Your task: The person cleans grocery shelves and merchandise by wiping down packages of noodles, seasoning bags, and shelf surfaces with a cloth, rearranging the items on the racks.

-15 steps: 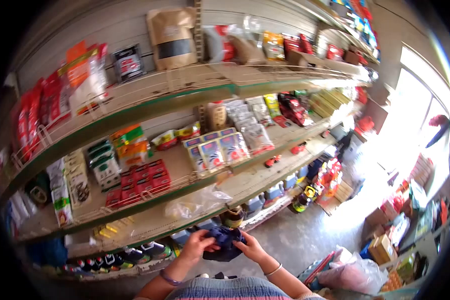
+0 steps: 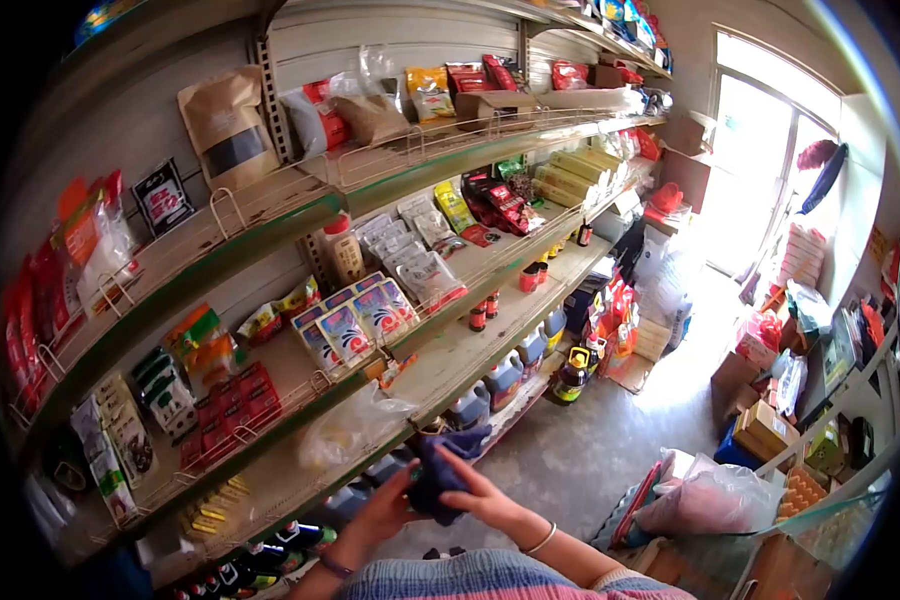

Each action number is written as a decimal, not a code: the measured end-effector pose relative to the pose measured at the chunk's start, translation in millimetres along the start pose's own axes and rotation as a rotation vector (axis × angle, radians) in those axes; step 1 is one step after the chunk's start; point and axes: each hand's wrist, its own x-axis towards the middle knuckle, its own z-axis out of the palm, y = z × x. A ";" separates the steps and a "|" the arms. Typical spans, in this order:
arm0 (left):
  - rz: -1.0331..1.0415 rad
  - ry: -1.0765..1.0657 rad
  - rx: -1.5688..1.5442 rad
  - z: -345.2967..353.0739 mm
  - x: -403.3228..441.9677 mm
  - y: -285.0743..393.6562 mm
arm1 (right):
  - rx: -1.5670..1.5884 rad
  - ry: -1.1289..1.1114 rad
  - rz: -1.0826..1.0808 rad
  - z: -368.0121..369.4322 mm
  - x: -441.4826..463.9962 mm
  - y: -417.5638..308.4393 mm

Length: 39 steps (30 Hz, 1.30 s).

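Observation:
A dark blue cloth (image 2: pixel 448 470) hangs bunched between my two hands at the lower middle, in front of the lower shelves. My left hand (image 2: pixel 388 503) grips its left side, with the fingers partly hidden behind the cloth. On the right side, my right hand (image 2: pixel 482 492) holds the cloth between thumb and fingers. Just beyond my hands, a clear plastic bag (image 2: pixel 355 425) lies on a lower shelf (image 2: pixel 430 385).
Shelves with packets and bottles run from the left to the back. Oil bottles (image 2: pixel 572 375) stand on the floor near the shelf end. To the right are a plastic bag (image 2: pixel 715 495), cardboard boxes (image 2: pixel 770 425) and an egg tray (image 2: pixel 802 492). A bright doorway (image 2: pixel 750 150) is behind.
The view has turned to the right, so the shelves appear further left. The cloth is now held more upright and bunched, and my right hand lies more across its front.

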 end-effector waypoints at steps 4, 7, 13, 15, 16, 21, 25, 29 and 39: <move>0.019 -0.199 -0.112 10.1 30.5 -25.2 | -0.367 -0.103 -0.123 -7.1 -12.4 -35.2; 0.105 -0.078 -0.021 30.3 45.1 -37.7 | -0.600 0.082 -0.174 -34.7 -29.7 -49.8; 0.110 -0.063 -0.130 100.0 76.7 -39.5 | -0.689 0.477 -0.070 -93.5 -71.0 -57.7; 0.036 -0.142 -0.204 117.6 89.1 -37.0 | -0.650 0.551 -0.008 -109.1 -81.4 -43.8; 0.000 -0.182 -0.242 124.6 96.0 -36.6 | -0.607 0.594 -0.009 -117.3 -85.7 -33.1; -0.146 -0.259 -0.295 153.8 131.7 -31.4 | -0.340 0.337 -0.168 -137.2 -80.3 -27.5; -0.106 -0.329 -0.214 156.9 186.5 -34.7 | -0.034 0.451 -0.002 -175.0 -54.7 -11.8; -0.012 -0.409 -0.102 163.2 272.9 -22.9 | -0.043 0.542 0.018 -248.4 -15.4 -19.0; -0.118 -0.316 -0.068 220.5 474.5 -1.5 | -0.463 0.670 -0.076 -431.6 61.7 -67.0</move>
